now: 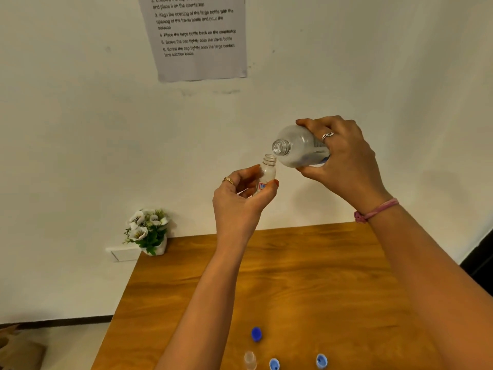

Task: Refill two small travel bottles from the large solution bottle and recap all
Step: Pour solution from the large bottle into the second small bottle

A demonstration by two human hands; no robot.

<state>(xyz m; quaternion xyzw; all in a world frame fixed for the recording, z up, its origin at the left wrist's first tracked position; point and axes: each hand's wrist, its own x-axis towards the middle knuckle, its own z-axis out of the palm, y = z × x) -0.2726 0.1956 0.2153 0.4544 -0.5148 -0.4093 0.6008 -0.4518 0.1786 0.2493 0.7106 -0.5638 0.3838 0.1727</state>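
**Big bottle tipped over a little bottle**

From the head camera, both hands are held up in the air above the wooden table (306, 276).

The left hand (240, 198) pinches a small travel bottle (267, 170) between its thumb and curled fingers. The little bottle stands nearly straight up. Its top is open.

The right hand (344, 158) wraps its fingers and thumb around the large solution bottle (296, 146). This big bottle is tipped on its side, with its open mouth pointing toward 8 o'clock. The mouth sits just beside the top of the little bottle, at about 2 o'clock from it. I cannot tell if they touch or if anything is pouring.

Low on the table, near 6 o'clock, stands a second small bottle (250, 359) with no cap. A dark blue cap (256, 334) lies just above it at 12 o'clock. Two light blue caps (274, 364) (321, 361) lie at 3 o'clock from it.

A pot of white flowers (148, 231) sits by the far left corner of the table. A paper with steps (198, 36) hangs on the wall at 12 o'clock.
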